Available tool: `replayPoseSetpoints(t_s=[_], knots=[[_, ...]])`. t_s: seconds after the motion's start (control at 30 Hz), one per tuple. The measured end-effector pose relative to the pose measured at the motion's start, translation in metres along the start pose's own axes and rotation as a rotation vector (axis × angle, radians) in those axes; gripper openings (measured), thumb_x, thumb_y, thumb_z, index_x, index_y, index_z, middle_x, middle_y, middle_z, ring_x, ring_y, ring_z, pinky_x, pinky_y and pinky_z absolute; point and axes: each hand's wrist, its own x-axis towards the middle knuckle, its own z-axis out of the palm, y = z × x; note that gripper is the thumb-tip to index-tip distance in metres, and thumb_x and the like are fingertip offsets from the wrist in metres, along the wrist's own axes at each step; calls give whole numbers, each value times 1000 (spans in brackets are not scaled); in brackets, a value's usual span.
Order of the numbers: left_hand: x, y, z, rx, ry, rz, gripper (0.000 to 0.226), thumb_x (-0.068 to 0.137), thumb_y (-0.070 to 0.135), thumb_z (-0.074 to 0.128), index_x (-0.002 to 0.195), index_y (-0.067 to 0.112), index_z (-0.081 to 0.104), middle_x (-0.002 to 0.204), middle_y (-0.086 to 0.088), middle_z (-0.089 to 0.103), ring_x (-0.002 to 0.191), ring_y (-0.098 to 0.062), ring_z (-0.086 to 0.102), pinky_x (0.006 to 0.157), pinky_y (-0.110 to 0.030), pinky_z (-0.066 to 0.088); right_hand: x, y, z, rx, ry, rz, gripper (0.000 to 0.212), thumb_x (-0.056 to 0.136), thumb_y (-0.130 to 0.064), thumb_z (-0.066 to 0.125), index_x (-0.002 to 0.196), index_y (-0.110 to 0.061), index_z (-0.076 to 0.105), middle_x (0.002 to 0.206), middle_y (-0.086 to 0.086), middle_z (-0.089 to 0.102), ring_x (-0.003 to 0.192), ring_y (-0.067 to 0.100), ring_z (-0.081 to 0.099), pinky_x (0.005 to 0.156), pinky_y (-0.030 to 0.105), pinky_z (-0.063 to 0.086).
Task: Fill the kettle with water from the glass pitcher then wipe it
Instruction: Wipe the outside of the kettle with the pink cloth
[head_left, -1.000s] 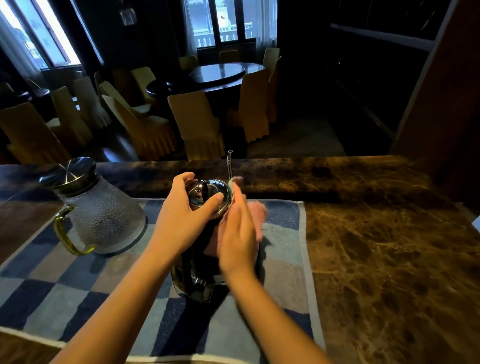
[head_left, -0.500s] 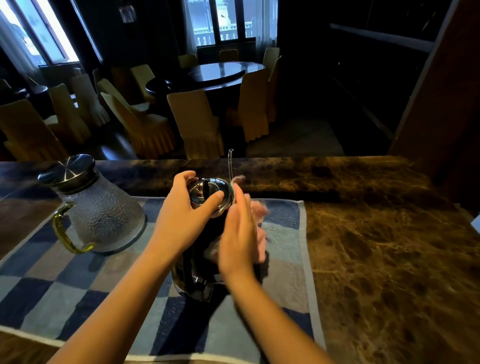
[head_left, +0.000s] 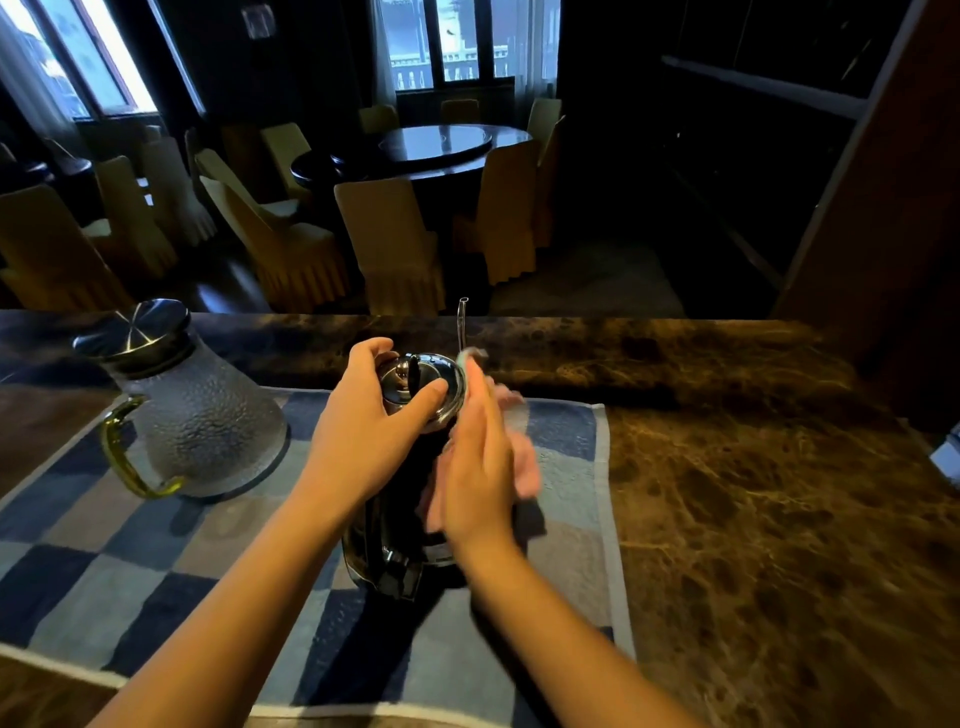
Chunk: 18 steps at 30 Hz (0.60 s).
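Observation:
A dark steel kettle (head_left: 395, 545) with a shiny lid (head_left: 415, 376) stands upright on a blue checked towel (head_left: 156, 566). My left hand (head_left: 363, 436) grips the lid from above, thumb and fingers curled over its rim. My right hand (head_left: 480, 462) presses a pink cloth (head_left: 524, 457) flat against the kettle's right side with straight fingers. A thin spout (head_left: 461, 322) rises behind the lid. The glass pitcher (head_left: 202, 410), with a metal lid and a yellow handle, sits on the towel to the left of the kettle, with no hand on it.
The towel lies on a brown marble counter (head_left: 753, 519), whose far edge runs just behind the kettle. Beyond the counter is a dark dining room with a round table (head_left: 431, 145) and covered chairs. A pale object (head_left: 948, 457) shows at the right edge.
My right hand with the pink cloth has slid a little along the kettle's right side, down and back up. My left hand stays on the lid. The pitcher has not moved.

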Motion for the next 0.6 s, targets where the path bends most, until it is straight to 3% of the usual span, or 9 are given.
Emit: replayPoseSetpoints(t_s=[0.13, 0.27, 0.37, 0.43, 0.47, 0.53, 0.57, 0.6], knots=[[-1, 1, -1, 3, 13, -9, 67, 79, 38, 65, 135, 20, 33, 132, -2, 53, 105, -6, 49, 87, -22, 37, 45, 16, -13, -211, -86, 194, 52, 95, -51, 20, 103, -39, 69, 107, -4, 71, 105, 16, 60, 102, 51, 37], [-1, 1, -1, 6, 10, -7, 69, 79, 39, 65, 136, 20, 32, 135, -1, 51, 106, -4, 45, 87, -21, 35, 24, 47, -32, -97, -44, 394, 42, 97, -50, 25, 106, -43, 65, 121, -2, 66, 113, 16, 57, 100, 47, 43], [-1, 0, -1, 18, 17, -5, 70, 78, 40, 66, 136, 19, 32, 135, -2, 51, 109, -6, 48, 89, -22, 36, -11, 49, -26, -181, 38, 251, 33, 98, -46, 24, 123, -51, 45, 139, -15, 48, 130, 12, 40, 112, 49, 28], [-1, 0, -1, 27, 20, -6, 71, 77, 41, 66, 136, 20, 32, 135, -1, 51, 112, -9, 49, 89, -23, 37, -17, 33, -21, -104, 26, 164, 36, 92, -54, 24, 118, -51, 48, 130, -14, 55, 123, 15, 49, 108, 49, 36], [-1, 0, -1, 29, 20, -8, 71, 77, 42, 66, 136, 21, 32, 134, -1, 52, 111, -9, 50, 89, -24, 38, -11, 23, -19, -19, -4, 139, 38, 90, -57, 26, 114, -49, 54, 122, -14, 61, 118, 17, 55, 104, 41, 41], [0, -1, -1, 30, 21, -13, 71, 76, 42, 67, 135, 21, 33, 132, -1, 53, 107, -8, 51, 89, -25, 39, 13, 8, -15, 54, -71, 72, 42, 88, -57, 25, 112, -49, 59, 112, -24, 65, 117, 4, 53, 102, 14, 31], [0, -1, -1, 33, 19, -14, 71, 76, 41, 67, 135, 22, 33, 131, -1, 54, 105, -7, 51, 89, -25, 40, 28, 3, -15, 27, -129, 54, 45, 89, -56, 22, 110, -50, 61, 110, -24, 66, 117, 1, 52, 102, 11, 25], [0, -1, -1, 35, 17, -14, 70, 76, 41, 67, 134, 22, 33, 131, -1, 54, 105, -6, 51, 89, -24, 40, 42, 2, -14, 1, -195, 61, 47, 92, -54, 21, 107, -47, 64, 108, -19, 69, 114, 3, 55, 106, 18, 27]])
